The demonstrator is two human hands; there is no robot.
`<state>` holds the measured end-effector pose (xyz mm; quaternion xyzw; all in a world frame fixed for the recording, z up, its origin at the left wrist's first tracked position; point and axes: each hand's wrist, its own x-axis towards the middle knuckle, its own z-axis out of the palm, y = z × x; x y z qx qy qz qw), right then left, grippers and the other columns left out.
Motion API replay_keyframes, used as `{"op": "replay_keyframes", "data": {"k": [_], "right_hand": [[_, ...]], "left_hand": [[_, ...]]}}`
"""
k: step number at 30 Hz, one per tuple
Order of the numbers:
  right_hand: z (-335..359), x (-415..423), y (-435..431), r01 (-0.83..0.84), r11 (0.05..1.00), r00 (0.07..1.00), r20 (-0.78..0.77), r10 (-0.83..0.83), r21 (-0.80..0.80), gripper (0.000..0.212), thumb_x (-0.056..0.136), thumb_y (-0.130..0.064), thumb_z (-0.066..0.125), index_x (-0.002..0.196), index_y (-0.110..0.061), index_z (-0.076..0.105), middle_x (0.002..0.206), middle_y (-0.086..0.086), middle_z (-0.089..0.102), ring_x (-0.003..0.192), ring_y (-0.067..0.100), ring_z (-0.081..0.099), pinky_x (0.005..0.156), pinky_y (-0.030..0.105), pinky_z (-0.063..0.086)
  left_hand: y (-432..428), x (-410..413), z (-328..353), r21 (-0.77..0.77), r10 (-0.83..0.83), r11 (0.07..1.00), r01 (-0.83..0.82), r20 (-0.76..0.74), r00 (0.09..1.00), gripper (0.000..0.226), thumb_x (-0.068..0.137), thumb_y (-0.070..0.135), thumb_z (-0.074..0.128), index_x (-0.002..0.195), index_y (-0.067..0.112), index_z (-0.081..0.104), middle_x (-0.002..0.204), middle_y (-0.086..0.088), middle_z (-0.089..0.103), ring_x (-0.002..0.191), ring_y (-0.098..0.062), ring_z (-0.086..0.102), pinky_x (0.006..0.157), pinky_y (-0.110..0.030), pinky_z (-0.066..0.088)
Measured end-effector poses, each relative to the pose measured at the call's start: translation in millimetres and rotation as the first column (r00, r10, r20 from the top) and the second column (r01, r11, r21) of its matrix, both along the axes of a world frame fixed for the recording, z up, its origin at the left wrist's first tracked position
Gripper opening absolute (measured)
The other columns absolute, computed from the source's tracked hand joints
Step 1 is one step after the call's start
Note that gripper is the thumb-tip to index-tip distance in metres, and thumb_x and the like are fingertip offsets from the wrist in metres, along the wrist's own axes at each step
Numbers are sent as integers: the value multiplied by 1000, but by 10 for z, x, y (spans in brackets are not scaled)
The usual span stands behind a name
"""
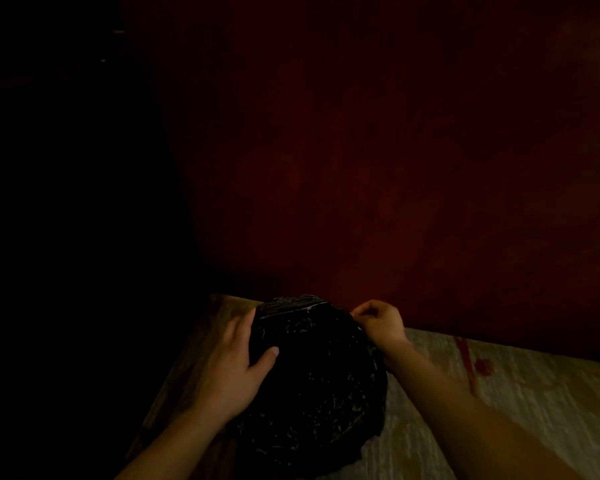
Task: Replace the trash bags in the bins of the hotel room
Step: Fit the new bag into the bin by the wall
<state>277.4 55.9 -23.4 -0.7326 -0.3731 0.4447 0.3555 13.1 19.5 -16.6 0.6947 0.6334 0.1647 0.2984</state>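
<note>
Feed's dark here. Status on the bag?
Left hand grips bag, left side. Right hand pinches its far edge. Wall close behind, nothing blocking.

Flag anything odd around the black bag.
A red streak and a blotch mark the pale floor right of the black bag; stain or pattern, the dim light hides which. Nothing else stands out.

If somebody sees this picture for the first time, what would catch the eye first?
The crinkled black trash bag at the lower centre, glinting in a very dark scene, draws the eye first. The left hand grips its left side and the right hand pinches its far right edge. Behind stands a dark red wall, and the pale floor at the lower right bears red marks.
</note>
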Motion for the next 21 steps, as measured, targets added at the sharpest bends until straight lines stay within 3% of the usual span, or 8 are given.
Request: {"op": "replay_keyframes", "data": {"k": [3, 6, 8, 10, 13, 16, 19, 21], "right_hand": [[156, 104, 47, -71, 995, 996, -55, 75, 75, 15, 91, -24, 70, 95, -10, 70, 98, 9, 71, 88, 25, 69, 81, 43, 58], [353, 165, 164, -260, 965, 949, -178, 261, 27, 27, 91, -40, 67, 106, -18, 72, 110, 1, 71, 103, 20, 68, 91, 40, 54], [415, 140, 310, -389, 921, 917, -90, 388, 5, 23, 91, -32, 69, 109, -18, 71, 115, -3, 66, 109, 16, 63, 93, 36, 47], [433, 23, 477, -392, 918, 919, -27, 394, 62, 12, 92, -21, 70, 101, -14, 72, 110, -1, 66, 104, 16, 62, 88, 33, 45], [345, -203, 670, -371, 925, 929, 45, 368, 85, 9, 93, -13, 67, 84, -15, 70, 97, 0, 67, 95, 15, 61, 91, 36, 45], [168, -239, 702, -441, 894, 878, 166, 449, -83, 20, 95, -11, 63, 77, -16, 70, 95, 2, 67, 91, 18, 62, 92, 39, 52], [181, -38, 549, -399, 913, 911, 73, 405, -87, 16, 96, -20, 63, 91, -8, 72, 106, 14, 68, 101, 32, 65, 91, 45, 54], [278, 93, 353, -358, 933, 934, -25, 357, -37, 25, 96, -32, 63, 106, -9, 69, 112, 12, 67, 103, 30, 65, 92, 48, 53]], "left_hand": [[15, -32, 21, -40, 91, 996, -86, 147, 985, 70, 96, 53, 47, 156, 35, 15, 163, 6, 18, 147, -16, 24, 113, -33, 27], [83, 9, 77, -106, 219, 975, -194, 353, 909, 61, 96, 50, 51, 151, 38, 27, 160, 6, 28, 144, -18, 30, 114, -38, 30], [121, 61, 102, -148, 256, 966, -212, 431, 866, 56, 96, 48, 53, 148, 40, 33, 157, 5, 32, 141, -20, 35, 111, -40, 34], [138, 82, 96, -163, 241, 968, -189, 421, 875, 58, 96, 49, 53, 148, 40, 31, 156, 6, 33, 140, -20, 36, 110, -39, 35], [142, 39, 48, -116, 152, 985, -126, 256, 955, 68, 94, 59, 47, 153, 38, 21, 160, 4, 25, 144, -19, 30, 116, -40, 30], [82, 1, 25, 27, -2, 1000, 3, -38, 999, 78, 92, 69, 32, 156, 32, 8, 164, 3, 10, 148, -19, 20, 118, -37, 25], [-31, -47, 43, 165, -120, 972, 168, -269, 956, 86, 85, 76, 8, 157, 30, 1, 166, 2, -5, 151, -17, 4, 120, -34, 10], [-101, -83, 80, 180, -183, 951, 253, -335, 924, 92, 79, 82, -5, 156, 32, -3, 165, 1, -13, 152, -18, -9, 120, -35, -2]]}}
